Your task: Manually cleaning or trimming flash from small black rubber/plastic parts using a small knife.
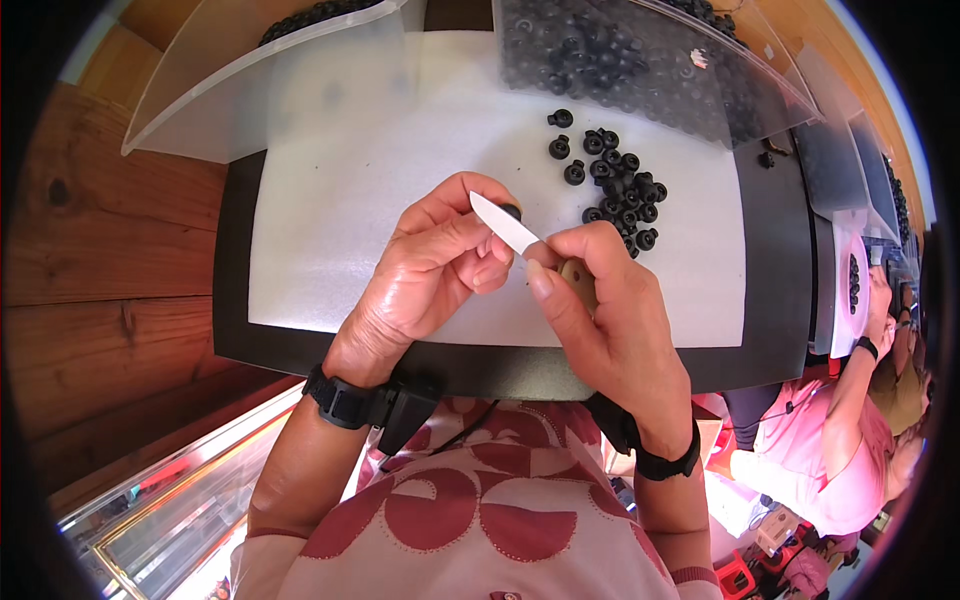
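My right hand (615, 310) is closed around the handle of a small knife (503, 222), whose pale blade points up and to the left. Between the fingers of my left hand (415, 265) is a small black round part (512, 211), mostly hidden behind the blade and fingertips. The blade lies against or right beside this part; contact cannot be made out. To the right of my hands, a loose pile of black ball-shaped parts (625, 190), like cord locks with small stubs and holes, lies on a white sheet (330, 250).
A translucent bin (270, 85) stands at the far left, with black parts at its back. Another translucent bin (730, 57), filled with black parts, borders the sheet's far right. Beyond the dark table edge (780, 350), a person in pink (820, 450) works beside a pink tray (848, 250).
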{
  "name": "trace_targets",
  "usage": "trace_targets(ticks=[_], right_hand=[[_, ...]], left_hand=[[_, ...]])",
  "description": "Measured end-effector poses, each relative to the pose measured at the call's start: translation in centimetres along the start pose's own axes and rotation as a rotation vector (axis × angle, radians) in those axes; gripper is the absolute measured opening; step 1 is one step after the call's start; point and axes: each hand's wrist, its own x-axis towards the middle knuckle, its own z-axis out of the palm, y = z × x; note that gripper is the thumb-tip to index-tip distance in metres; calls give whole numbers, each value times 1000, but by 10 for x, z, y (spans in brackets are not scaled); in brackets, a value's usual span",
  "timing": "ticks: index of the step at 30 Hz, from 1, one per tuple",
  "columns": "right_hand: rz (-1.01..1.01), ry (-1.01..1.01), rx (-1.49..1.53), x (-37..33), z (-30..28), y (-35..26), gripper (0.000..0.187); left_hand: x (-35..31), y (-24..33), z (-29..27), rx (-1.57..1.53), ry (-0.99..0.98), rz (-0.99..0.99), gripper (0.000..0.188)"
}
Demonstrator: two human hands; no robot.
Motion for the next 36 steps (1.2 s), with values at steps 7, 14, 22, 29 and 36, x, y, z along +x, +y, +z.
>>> trace_targets(ticks=[7,14,22,29,36], right_hand=[[2,24,21,1,3,1,20],[92,17,46,6,0,-2,16],[126,70,200,10,-1,-2,25],[157,31,303,21,8,-2,24],[263,40,517,23,8,-1,25]], left_hand=[[0,-2,-1,-12,-15,17,23],[-3,-1,13,60,103,32,17],[-2,1,6,24,-12,2,19],[-2,0,3,59,-33,-8,19],[-4,0,9,55,8,-3,20]])
